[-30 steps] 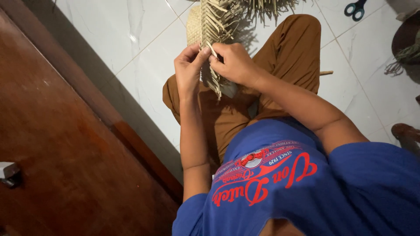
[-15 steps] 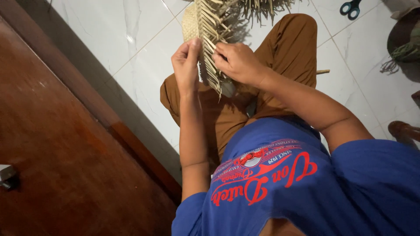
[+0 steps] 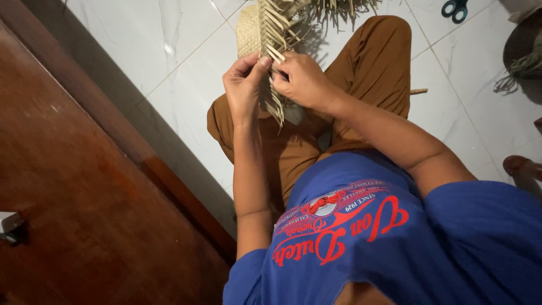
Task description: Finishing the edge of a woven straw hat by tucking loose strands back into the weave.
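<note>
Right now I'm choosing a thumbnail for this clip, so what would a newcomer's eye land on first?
First, the two hands at top centre: the left hand and right hand pinch loose strips of a pale woven straw piece held over the brown trousers. Next, the blue shirt with its red print fills the lower right. Small teal-handled scissors lie on the white tiled floor at the top right.

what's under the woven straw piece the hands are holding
Under the woven straw piece lies white marble-look floor tile; its lower end hangs over the brown trousers. The left hand and right hand cover its lower edge, so that part is hidden.
</note>
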